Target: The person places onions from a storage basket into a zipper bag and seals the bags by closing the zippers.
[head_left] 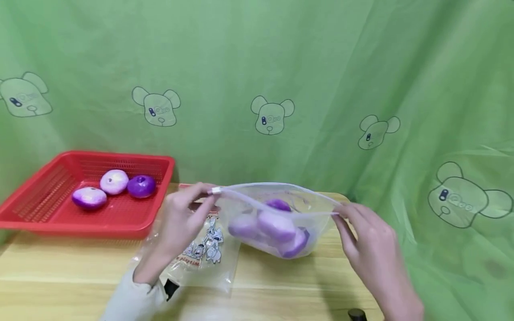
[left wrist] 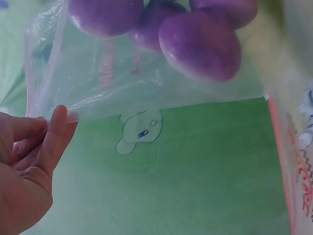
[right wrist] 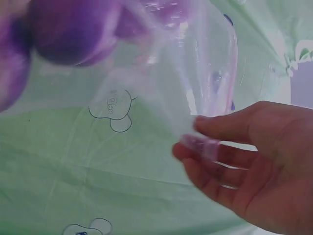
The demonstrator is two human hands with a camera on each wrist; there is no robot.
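Observation:
A clear plastic zip bag [head_left: 321, 225] hangs over the table, its mouth spread wide toward me. Several purple-and-white onions [head_left: 277, 225] lie at the bottom of it, showing through the plastic. At the left end of the rim, by the white slider [head_left: 216, 190], my left hand [head_left: 178, 223] pinches the bag between thumb and fingers. The opposite end of the rim is pinched by my right hand [head_left: 375, 245], as the right wrist view also shows, with a pinkish corner [right wrist: 200, 147] of plastic between the fingertips.
On the left stands a red plastic basket [head_left: 136, 223] with three onions [head_left: 114, 182] in it. A second clear bag [head_left: 209, 272] with printed cartoon animals lies flat on the wooden table [head_left: 72, 272] under my left hand. Behind hangs a green curtain [head_left: 225, 58]. A black object [head_left: 356, 314] shows at the front edge.

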